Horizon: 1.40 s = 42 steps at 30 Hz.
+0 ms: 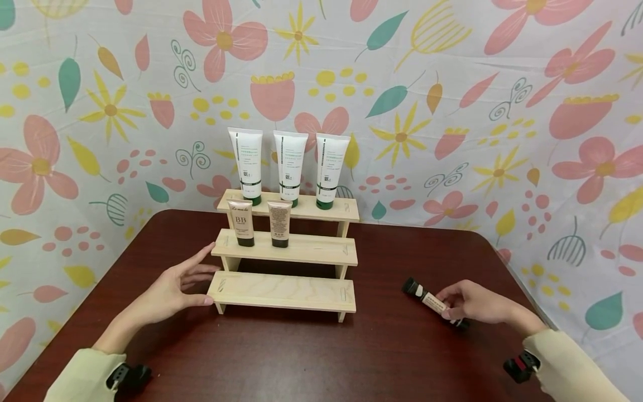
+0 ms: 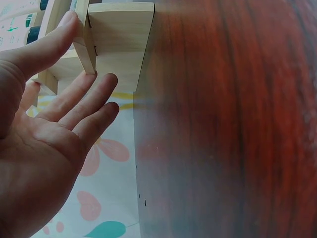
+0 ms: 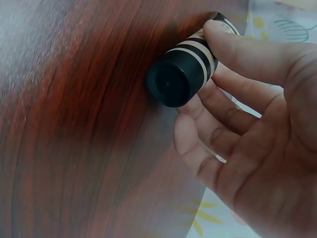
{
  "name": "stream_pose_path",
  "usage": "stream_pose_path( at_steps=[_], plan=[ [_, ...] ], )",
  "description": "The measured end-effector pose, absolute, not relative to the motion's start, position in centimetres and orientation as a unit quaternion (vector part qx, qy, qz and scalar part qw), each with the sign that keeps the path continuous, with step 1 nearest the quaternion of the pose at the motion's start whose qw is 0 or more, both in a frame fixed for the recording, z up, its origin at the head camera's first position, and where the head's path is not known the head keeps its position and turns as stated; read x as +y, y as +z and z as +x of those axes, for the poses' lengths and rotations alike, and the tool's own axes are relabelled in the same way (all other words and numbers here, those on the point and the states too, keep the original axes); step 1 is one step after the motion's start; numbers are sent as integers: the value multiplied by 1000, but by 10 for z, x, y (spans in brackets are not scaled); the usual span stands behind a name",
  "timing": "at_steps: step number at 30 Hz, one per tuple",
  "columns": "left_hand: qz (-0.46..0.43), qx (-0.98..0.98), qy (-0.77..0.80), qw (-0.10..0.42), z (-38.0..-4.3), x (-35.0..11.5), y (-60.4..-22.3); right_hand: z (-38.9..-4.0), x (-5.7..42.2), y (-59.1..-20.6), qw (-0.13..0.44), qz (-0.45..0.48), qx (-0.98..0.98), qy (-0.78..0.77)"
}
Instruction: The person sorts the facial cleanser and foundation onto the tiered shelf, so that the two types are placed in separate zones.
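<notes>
My right hand [image 1: 474, 301] pinches a slim black-and-beige cylindrical container [image 1: 431, 301] between thumb and fingers, right of the wooden stand. In the right wrist view, its dark round end [image 3: 171, 83] and beige stripes show. It lies tilted close to the tabletop; whether it touches is unclear. At the stand's left side, my left hand [image 1: 168, 290] is spread, its thumb at the end of the bottom step [image 1: 281, 290] and its index fingertip at the end of the middle step [image 1: 301, 249]. In the left wrist view, the fingers [image 2: 94, 106] are extended and hold nothing.
Three white tubes with green caps [image 1: 325, 204] stand on the top step [image 1: 346, 209]. Two small beige BB cream tubes [image 1: 241, 220] stand at the left of the middle step. The dark red wooden table [image 1: 382, 357] meets a flower-patterned cloth [image 1: 402, 184] behind and at the sides.
</notes>
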<state>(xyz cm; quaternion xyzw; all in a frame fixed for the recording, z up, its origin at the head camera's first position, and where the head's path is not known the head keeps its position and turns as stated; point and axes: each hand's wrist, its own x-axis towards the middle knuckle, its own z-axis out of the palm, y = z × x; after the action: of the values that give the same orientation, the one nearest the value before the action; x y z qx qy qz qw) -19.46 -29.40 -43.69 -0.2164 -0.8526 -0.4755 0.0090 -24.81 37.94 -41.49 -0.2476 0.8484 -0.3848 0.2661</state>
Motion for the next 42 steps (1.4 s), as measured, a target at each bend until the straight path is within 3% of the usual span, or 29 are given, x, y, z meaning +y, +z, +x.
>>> stream_pose_path(
  at_steps=[19, 42],
  plan=[
    [-220, -847, -483, 5, -193, -293, -434, -226, 314, -378, 52, -237, 883, -402],
    [-214, -854, -475, 4, -194, -294, -436, -218, 216, -341, -80, -189, 853, -481]
  ],
)
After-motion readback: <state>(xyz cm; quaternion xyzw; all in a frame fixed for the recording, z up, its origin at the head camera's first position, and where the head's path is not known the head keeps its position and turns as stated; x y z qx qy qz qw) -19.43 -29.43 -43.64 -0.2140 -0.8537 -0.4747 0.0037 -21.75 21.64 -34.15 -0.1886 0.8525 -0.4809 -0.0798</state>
